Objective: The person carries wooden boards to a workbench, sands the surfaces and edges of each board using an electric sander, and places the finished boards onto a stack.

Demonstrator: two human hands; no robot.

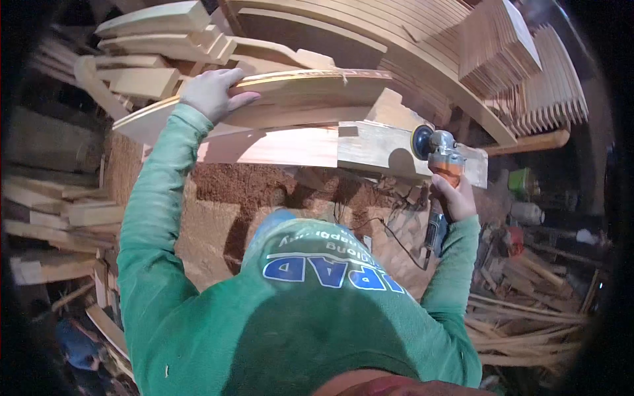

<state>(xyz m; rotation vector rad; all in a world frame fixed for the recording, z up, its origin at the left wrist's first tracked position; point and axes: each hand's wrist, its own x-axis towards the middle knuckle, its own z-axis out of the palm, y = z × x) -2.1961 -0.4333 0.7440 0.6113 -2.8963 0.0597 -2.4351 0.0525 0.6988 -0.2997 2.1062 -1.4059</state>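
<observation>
My left hand (214,96) grips the top edge of a wide curved wooden board (297,102), thumb on its near face and fingers over the far side. The board stands tilted on edge behind a pale plank (277,146). On the right, my right hand (456,198) is closed around the body of an orange and grey angle grinder (446,158). The grinder's round yellow-rimmed disc (421,142) faces left, over a greyish board (376,146) on the bench.
Curved wooden pieces (158,39) lie stacked at the upper left. A block of stacked thin boards (498,46) stands at the upper right. Offcuts (59,218) are piled at the left, more scraps (528,323) at the lower right. Sawdust covers the floor, with a dark cable (403,247) near me.
</observation>
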